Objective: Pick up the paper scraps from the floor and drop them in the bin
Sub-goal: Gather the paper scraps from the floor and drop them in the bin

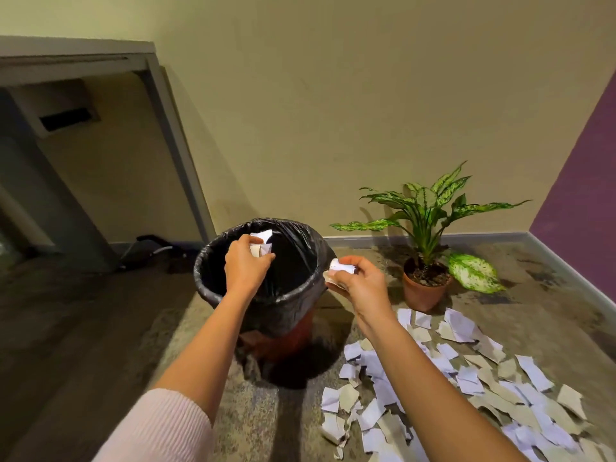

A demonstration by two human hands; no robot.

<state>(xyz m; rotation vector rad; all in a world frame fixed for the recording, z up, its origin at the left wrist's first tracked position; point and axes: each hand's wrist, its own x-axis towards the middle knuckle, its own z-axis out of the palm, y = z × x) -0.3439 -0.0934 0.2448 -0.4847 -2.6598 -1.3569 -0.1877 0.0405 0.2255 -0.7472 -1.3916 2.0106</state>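
two scrap wads (264,236) between fingers (265,260)

Warm, yellowish indoor light, rather dim, falls from above. The bin (286,311) throws a dark shadow on the floor (233,411) below the left hand (245,265), and its liner shows a faint sheen. Left of that hand, the space under the counter (76,50) sinks into gloom. Wide-angle distortion bends the edges, and the scraps (466,378) below the right hand (358,283) look soft.
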